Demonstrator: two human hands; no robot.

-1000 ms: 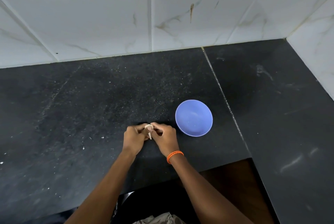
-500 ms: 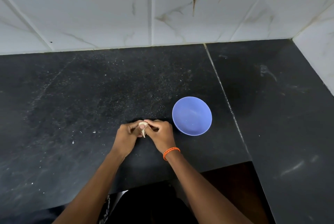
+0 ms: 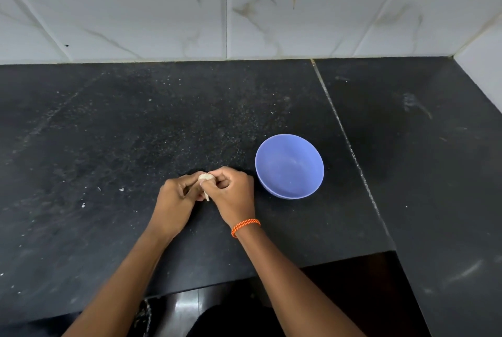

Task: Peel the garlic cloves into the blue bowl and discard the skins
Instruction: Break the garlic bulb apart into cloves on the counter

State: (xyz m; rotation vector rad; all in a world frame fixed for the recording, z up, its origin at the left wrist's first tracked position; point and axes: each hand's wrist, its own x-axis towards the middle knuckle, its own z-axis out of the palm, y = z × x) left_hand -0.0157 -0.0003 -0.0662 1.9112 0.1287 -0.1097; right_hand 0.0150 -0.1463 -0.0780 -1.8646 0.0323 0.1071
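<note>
A pale garlic clove (image 3: pixel 205 177) sits between my two hands just above the black counter. My left hand (image 3: pixel 176 200) pinches it from the left and my right hand (image 3: pixel 231 192), with an orange band at the wrist, pinches it from the right. A strip of skin hangs down from the clove between the fingers. The blue bowl (image 3: pixel 289 166) stands on the counter just right of my right hand, with nothing visible inside it.
The black stone counter (image 3: pixel 135 132) runs back to a white tiled wall (image 3: pixel 244 10) and turns along the right side. A seam (image 3: pixel 345 132) crosses it right of the bowl. Small pale flecks (image 3: pixel 121 189) lie left of my hands. The counter's front edge is below my forearms.
Both hands stay together on the clove, the fingers working slightly at it. The view has tilted a little; the bowl has not moved.
</note>
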